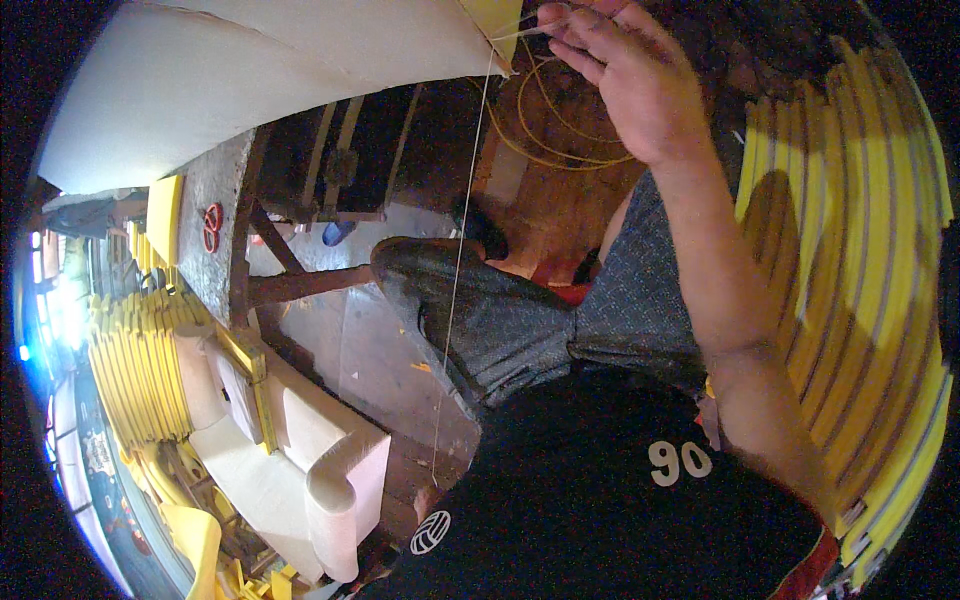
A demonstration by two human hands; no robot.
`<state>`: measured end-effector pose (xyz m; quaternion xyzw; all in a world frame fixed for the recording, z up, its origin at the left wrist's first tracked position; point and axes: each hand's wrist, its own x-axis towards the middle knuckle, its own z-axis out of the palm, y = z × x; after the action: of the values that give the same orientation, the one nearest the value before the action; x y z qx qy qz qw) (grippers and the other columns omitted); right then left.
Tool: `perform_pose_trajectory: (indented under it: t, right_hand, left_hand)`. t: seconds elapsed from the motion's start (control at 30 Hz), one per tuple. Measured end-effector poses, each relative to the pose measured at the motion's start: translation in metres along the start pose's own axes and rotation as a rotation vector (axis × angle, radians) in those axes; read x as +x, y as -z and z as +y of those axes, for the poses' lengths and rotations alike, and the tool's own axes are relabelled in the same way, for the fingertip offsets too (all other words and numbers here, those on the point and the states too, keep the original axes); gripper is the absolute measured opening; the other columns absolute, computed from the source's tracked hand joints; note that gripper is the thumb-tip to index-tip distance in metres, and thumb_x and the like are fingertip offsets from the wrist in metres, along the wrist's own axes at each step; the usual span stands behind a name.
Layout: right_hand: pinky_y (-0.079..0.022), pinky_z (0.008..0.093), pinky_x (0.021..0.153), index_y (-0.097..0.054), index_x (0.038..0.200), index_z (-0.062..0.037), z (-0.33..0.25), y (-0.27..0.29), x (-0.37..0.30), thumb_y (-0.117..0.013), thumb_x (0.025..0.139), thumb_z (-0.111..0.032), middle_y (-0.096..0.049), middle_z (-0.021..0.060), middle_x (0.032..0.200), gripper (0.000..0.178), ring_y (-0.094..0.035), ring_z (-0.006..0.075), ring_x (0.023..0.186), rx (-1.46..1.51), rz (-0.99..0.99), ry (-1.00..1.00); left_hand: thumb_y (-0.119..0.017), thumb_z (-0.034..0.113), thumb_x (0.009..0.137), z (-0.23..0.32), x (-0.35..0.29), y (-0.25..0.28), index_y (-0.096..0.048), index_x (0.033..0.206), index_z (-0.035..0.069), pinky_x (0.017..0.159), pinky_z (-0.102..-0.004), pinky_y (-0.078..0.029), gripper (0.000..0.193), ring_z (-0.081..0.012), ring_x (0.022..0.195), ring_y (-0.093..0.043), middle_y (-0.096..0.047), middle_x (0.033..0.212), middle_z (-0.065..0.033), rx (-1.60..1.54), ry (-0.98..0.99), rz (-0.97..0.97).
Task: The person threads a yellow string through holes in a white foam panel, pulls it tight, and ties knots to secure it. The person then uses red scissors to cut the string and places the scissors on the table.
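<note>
A large piece covered in white fabric fills the upper left, and yellow foam shows at its corner. Close to that corner, my right hand is raised with its fingers closed on thin pale strands that reach to the fabric edge. From the corner a long white thread runs straight and taut down across my lap. It ends at my left hand, low beside my shirt and mostly hidden, with little of its fingers showing.
Red-handled scissors lie on the grey worktable under the white piece. Layered yellow foam sheets rise on the right. A cream sofa stands lower left, near more stacked yellow pieces. Yellow cord loops on the floor.
</note>
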<state>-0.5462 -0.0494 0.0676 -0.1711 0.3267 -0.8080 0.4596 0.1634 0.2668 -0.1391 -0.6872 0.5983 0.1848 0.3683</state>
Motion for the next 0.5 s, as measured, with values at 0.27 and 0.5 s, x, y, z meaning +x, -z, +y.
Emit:
perform_pose_trajectory:
  t: [0.27, 0.5]
  right_hand:
    - [-0.048, 0.0249, 0.055, -0.060, 0.127, -0.0096, 0.074, -0.005, -0.036, -0.052, 0.101, -0.024, -0.067, 0.0020, 0.096, 0.031, -0.059, 0.0088, 0.071, 0.115, -0.211, -0.404]
    - [-0.046, 0.0281, 0.054, -0.054, 0.138, -0.0108, 0.105, 0.027, -0.038, -0.049, 0.103, -0.019, -0.057, -0.0002, 0.077, 0.036, -0.048, 0.0093, 0.060, -0.673, -0.243, 0.183]
  left_hand:
    - [-0.055, 0.032, 0.092, -0.015, -0.056, -0.016, -0.068, 0.094, 0.007, 0.069, -0.0527, -0.053, 0.029, -0.0397, 0.081, -0.068, -0.070, 0.086, -0.0192, -0.016, 0.127, -0.114]
    - [-0.056, 0.032, 0.091, -0.016, -0.042, -0.008, -0.068, 0.094, 0.007, 0.069, -0.0522, -0.053, 0.028, -0.0405, 0.081, -0.068, -0.069, 0.087, -0.0203, -0.017, 0.114, -0.091]
